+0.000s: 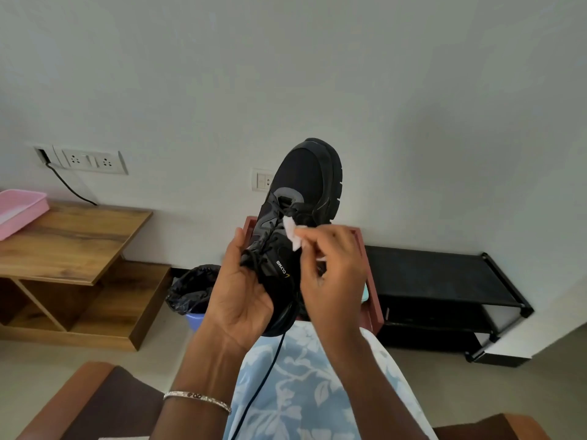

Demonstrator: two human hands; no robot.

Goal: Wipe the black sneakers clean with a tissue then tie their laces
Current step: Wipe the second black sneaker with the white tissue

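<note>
A black sneaker (pixel 303 185) is held up in front of me, toe pointing up and away, tongue and untied laces facing me. My left hand (pixel 236 293) grips it from the left around the heel and ankle. My right hand (pixel 330 271) pinches a small white tissue (pixel 291 231) against the lace area near the tongue. One loose black lace (pixel 263 379) hangs down over my lap. Only this one sneaker is in view.
A low black shoe rack (pixel 444 277) stands against the wall on the right, a reddish-brown frame (pixel 374 293) just behind the shoe. A bin with a black liner (pixel 193 287) sits left of my hands. A wooden shelf unit (pixel 73 246) carries a pink tray (pixel 19 208).
</note>
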